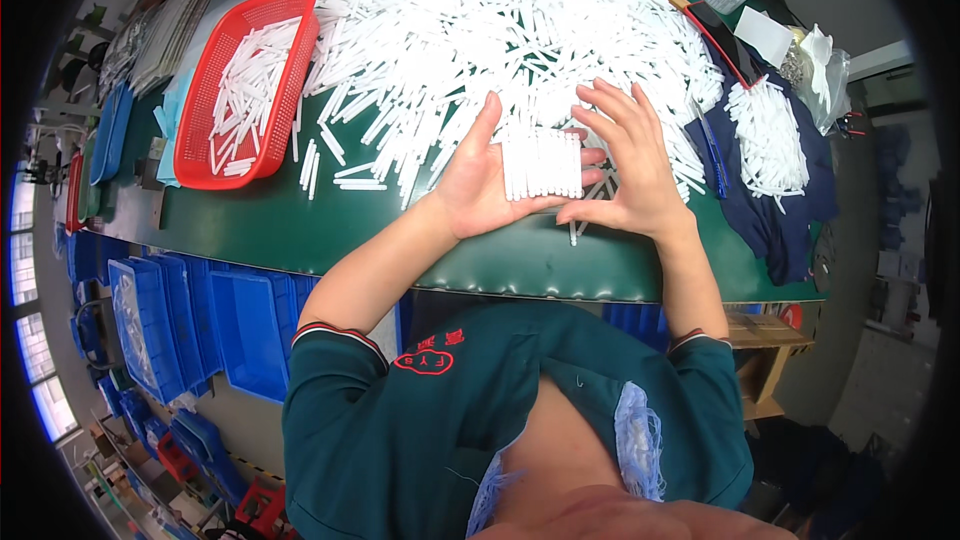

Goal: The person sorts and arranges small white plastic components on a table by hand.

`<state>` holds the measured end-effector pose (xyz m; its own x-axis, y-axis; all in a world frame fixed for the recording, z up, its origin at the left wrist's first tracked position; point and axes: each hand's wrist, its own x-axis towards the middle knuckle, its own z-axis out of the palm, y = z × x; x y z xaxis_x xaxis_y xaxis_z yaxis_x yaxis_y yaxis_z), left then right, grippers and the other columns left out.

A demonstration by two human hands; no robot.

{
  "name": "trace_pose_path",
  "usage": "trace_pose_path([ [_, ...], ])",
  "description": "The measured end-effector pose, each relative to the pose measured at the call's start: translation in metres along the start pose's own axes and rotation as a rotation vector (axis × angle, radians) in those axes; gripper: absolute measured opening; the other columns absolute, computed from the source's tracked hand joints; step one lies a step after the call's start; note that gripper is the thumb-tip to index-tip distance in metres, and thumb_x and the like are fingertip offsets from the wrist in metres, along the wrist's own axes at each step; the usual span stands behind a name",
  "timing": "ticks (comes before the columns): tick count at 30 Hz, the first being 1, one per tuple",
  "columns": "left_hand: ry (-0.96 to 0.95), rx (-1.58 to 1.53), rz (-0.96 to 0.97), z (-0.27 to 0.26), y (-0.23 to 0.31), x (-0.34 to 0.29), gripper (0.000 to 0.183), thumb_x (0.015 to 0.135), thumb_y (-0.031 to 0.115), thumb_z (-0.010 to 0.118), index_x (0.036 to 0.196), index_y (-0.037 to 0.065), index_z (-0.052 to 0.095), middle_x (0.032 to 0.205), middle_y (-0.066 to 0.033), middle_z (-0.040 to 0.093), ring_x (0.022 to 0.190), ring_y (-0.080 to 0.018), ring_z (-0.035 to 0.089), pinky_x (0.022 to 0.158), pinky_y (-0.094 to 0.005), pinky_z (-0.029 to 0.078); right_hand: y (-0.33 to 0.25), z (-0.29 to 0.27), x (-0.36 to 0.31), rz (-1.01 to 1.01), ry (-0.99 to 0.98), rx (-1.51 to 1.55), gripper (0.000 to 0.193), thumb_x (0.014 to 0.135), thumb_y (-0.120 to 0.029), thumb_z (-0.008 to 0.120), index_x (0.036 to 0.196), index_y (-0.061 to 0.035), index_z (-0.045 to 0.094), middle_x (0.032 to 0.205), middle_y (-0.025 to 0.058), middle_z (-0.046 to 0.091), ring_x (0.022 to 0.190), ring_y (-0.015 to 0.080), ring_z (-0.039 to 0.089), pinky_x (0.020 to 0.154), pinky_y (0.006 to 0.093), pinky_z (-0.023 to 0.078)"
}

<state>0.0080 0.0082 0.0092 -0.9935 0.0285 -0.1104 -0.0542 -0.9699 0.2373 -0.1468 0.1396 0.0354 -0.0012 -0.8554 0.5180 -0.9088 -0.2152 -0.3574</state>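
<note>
We noted the left hand (478, 186) open, palm up under aligned white sticks (542, 165); the right hand (637, 170) stood open alongside, loosely curved

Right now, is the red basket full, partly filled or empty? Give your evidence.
Partly filled: loose white sticks lie inside the red basket, with some of its bare red interior showing beside them.

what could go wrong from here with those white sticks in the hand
The row of white sticks lies across the open left hand, so a tilt might spill it. The right hand, fingers spread close beside the row, could knock it askew. The separate stick pile rests on dark blue cloth; a tug there could scatter it.
</note>
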Motion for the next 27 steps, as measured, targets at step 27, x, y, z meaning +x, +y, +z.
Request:
trace_pose_path([
  [27,0.027,-0.001,-0.001,-0.003,-0.004,0.0,0.09,0.088,0.071,0.029,0.141,-0.001,0.027,0.141,-0.0196,0.037,0.13,-0.0359,0.039,0.107,-0.0481,0.033,-0.004,0.01,-0.001,0.042,-0.114,0.031,0.074,0.06,-0.039,0.08,0.122,-0.0093,0.053,0.133,0.0127,0.047,0.123,0.0312,0.045,0.107,0.0521,0.027],
])
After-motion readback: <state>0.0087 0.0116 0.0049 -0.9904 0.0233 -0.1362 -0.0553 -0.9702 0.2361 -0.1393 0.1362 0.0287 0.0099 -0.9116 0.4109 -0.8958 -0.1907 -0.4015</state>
